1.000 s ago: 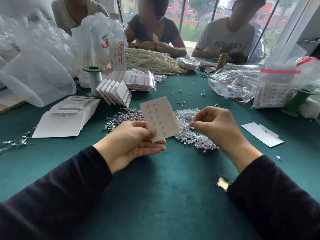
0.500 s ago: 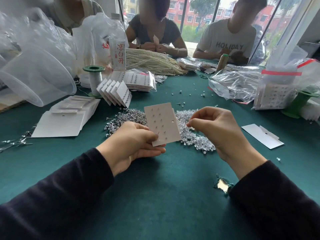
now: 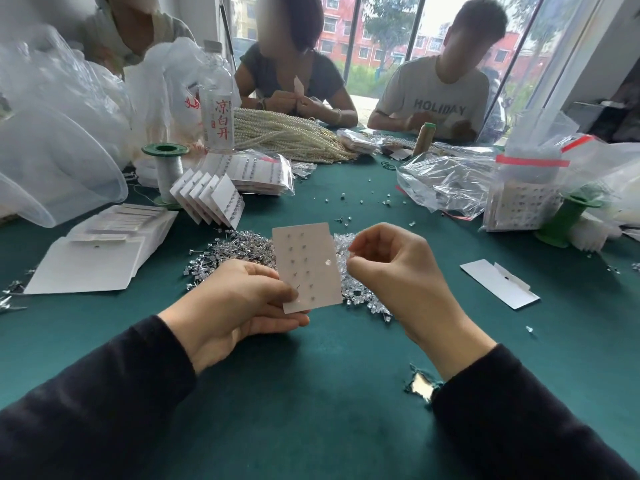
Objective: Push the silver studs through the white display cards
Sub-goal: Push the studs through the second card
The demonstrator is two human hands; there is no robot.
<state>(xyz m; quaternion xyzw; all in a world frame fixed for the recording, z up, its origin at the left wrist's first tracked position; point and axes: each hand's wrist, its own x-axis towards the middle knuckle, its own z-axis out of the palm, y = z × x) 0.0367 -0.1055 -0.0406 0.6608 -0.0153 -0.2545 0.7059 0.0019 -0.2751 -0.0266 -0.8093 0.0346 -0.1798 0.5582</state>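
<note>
Two hands work just above the table (image 3: 311, 403). The left hand (image 3: 235, 306) pinches the white display card (image 3: 308, 268) by its lower corner. The right hand (image 3: 391, 271), fingers curled, apparently pinches a stud too small to confirm at the card's right edge. The one-corner hold may let the card flex, so the post could miss its hole and drop into the stud pile (image 3: 235, 245) beyond.

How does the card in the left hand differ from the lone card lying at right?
The held card is raised, pinched by the left hand; the lone card lies flat on the table, untouched. The held card shows two columns of marks; the lone card, one hole. Both are white.
</note>
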